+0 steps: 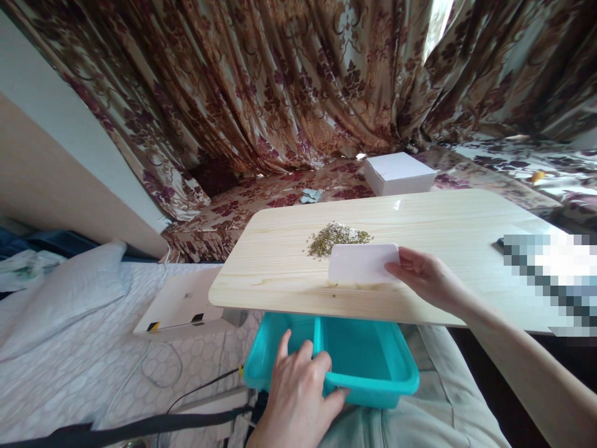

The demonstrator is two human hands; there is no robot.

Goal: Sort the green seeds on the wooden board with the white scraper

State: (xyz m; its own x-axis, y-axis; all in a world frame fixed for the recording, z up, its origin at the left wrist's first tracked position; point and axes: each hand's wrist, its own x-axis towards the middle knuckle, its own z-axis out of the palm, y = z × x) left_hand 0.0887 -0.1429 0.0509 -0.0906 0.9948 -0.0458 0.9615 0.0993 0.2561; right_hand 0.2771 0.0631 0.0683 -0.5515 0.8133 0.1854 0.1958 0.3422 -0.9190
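Note:
My right hand (420, 274) pinches the right end of a flat white plastic piece (361, 262), shaped like a rectangular tray or scraper, over the table. Just behind it lies a pile of small green beans mixed with white grains (338, 236), its near side partly covered from view. Below the table's near edge is a teal two-compartment bin (373, 379). My left hand (303, 386) grips its near rim around the divider, fingers over the inside and thumb against the outer wall. No beans show in the visible parts of the bin.
The light wooden table (448, 230) has a few stray beans near its front edge. A dark-edged, pixelated object (508, 249) rests at its right. Behind stands a white box (401, 171). Left are a bed (84, 336), a pillow (93, 280) and cables.

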